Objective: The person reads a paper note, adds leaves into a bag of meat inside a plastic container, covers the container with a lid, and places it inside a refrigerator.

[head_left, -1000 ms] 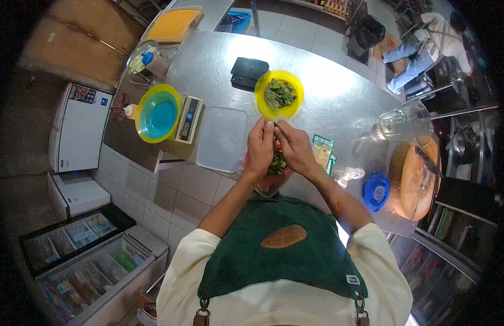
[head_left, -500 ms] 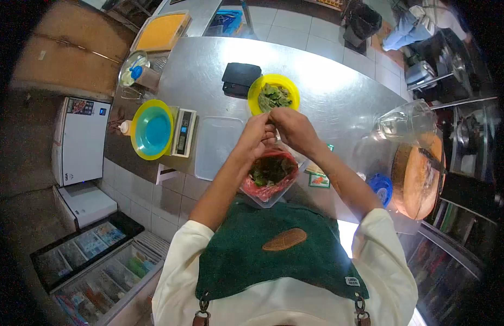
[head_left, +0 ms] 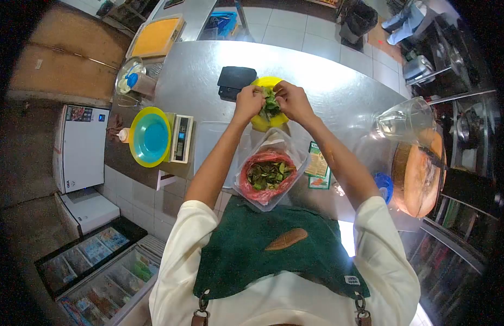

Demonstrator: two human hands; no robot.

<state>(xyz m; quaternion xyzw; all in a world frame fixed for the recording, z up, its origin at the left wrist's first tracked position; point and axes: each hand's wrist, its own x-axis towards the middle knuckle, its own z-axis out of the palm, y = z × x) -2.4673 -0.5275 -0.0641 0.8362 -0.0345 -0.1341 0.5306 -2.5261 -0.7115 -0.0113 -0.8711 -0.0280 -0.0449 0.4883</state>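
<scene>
Both hands are over a yellow bowl (head_left: pixel 263 124) on the steel table. My left hand (head_left: pixel 249 104) is at its left side, fingers pinched on green leaves (head_left: pixel 271 101). From the other side my right hand (head_left: pixel 294 102) has its fingers closed on the same leaves. Nearer to my apron, a clear plastic container (head_left: pixel 290 187) holds a red plastic bag (head_left: pixel 246 182) with its mouth spread wide. Dark green leaves (head_left: pixel 269 173) lie inside that bag.
To the left are a digital scale (head_left: pixel 181 138) and a yellow bowl with a blue inside (head_left: pixel 152 137). A black case (head_left: pixel 235 81) lies beyond my left hand. Seed packets (head_left: pixel 318 165), a blue lid (head_left: pixel 383 186) and a clear jug (head_left: pixel 407 120) are on the right.
Both hands have moved forward from above the bag's far edge to the yellow bowl and come apart. Leaves now show between them, and the bag's opening is uncovered.
</scene>
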